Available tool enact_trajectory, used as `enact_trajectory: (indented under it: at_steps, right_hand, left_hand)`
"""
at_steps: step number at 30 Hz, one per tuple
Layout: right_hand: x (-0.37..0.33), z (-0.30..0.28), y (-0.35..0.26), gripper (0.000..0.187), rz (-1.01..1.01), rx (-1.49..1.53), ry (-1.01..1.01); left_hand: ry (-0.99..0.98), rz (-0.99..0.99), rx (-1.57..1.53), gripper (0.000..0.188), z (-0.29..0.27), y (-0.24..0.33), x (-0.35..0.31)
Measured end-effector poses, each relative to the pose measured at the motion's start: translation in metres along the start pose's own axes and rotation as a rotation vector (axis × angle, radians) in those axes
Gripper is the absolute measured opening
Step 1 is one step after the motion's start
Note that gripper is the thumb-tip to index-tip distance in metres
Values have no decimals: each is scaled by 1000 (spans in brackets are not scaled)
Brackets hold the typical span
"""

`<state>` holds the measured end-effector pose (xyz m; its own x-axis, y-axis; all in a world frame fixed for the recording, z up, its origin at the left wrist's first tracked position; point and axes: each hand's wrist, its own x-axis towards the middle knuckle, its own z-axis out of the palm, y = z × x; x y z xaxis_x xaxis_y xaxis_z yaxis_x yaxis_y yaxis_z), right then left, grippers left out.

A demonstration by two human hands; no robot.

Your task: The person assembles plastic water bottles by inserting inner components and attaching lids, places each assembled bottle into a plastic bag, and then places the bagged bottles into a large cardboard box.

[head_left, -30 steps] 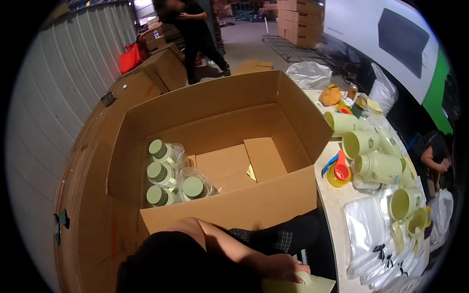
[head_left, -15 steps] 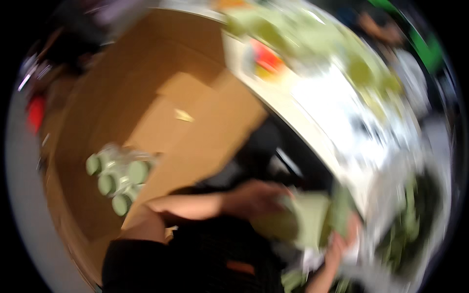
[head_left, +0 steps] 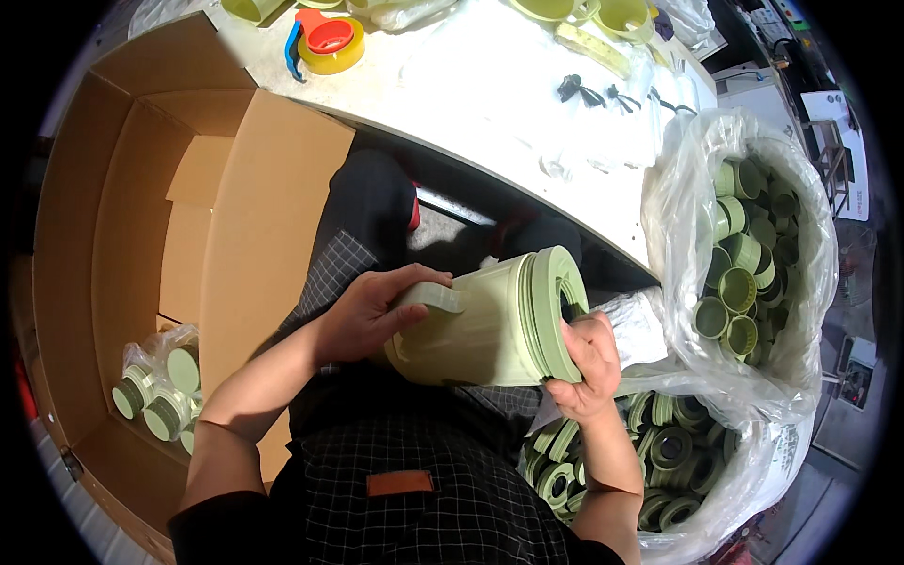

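Note:
Across my lap lies a pale green plastic pitcher (head_left: 471, 330), tilted on its side with its mouth to the right. My left hand (head_left: 367, 313) is closed around the curved handle (head_left: 436, 298) on its upper side. A darker green ring-shaped lid (head_left: 549, 311) with an open centre sits at the mouth. My right hand (head_left: 590, 365) grips the lid's lower right edge, thumb near the opening. Whether the lid is fully seated I cannot tell.
At left stands an open cardboard box (head_left: 273, 179) holding several bagged green-lidded containers (head_left: 165, 410). A white table (head_left: 452, 85) carries a tape roll in a red dispenser (head_left: 330, 42). At right, clear plastic bags hold green caps (head_left: 739, 282) and ring lids (head_left: 670, 447).
My view has turned right and steadied, so the box sits farther left and the bags show fully. My right hand, blurred beside a green piece before, now grips the lid at the pitcher's mouth.

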<state>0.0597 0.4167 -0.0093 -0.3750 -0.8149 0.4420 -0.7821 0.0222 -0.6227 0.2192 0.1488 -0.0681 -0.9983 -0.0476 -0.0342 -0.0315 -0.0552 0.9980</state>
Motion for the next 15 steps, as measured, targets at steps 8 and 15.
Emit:
enact_trajectory:
  at_steps: [8, 15]
  right_hand:
    - [-6, -3, -8, 58, 44, 17, -26]
    - [27, -4, -18, 49, 474, -86, -93]
  left_hand:
    - [28, -31, 105, 47, 14, -2, -3]
    - [-40, -85, 528, 63, 45, 17, -13]
